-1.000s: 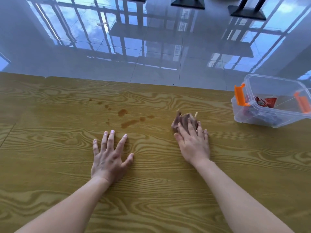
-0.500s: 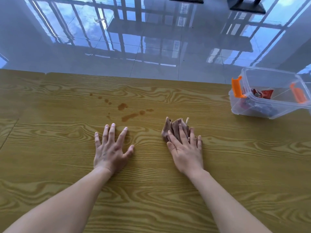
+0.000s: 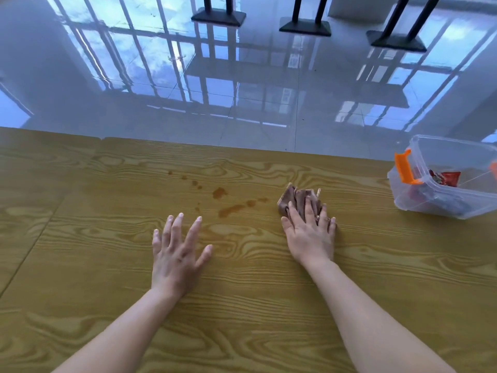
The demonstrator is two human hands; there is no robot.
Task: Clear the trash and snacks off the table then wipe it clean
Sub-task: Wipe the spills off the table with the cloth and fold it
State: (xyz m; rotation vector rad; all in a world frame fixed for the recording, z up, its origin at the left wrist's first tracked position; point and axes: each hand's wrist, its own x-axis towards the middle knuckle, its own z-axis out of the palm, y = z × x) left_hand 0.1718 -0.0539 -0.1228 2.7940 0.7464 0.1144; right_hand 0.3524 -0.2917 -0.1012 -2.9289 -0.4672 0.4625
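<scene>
Left hand: the left hand lies flat on the wood-grain table, fingers spread wide, gripping nothing.
Right hand: the right hand presses palm-down on a crumpled brown cloth, fingers extended over it and pinning it to the tabletop, not curled around it.
Cloth: bunched up, poking out past the fingertips toward 12 o'clock, flat on the table.
Stains: a trail of reddish-brown stains sits at 9 o'clock from the cloth, just beyond the left hand's fingertips, with smaller dots strung off toward 10 o'clock.
Storage box: over at 3 o'clock from the cloth, well apart, a clear plastic storage box with orange latches stands near the table's far edge, lid off.
Snacks: inside the box, a red snack packet and some darker wrappers, too blurred through the plastic to name.
Floor: a glossy tiled floor beyond the table at 12 o'clock, mirroring window bars.
</scene>
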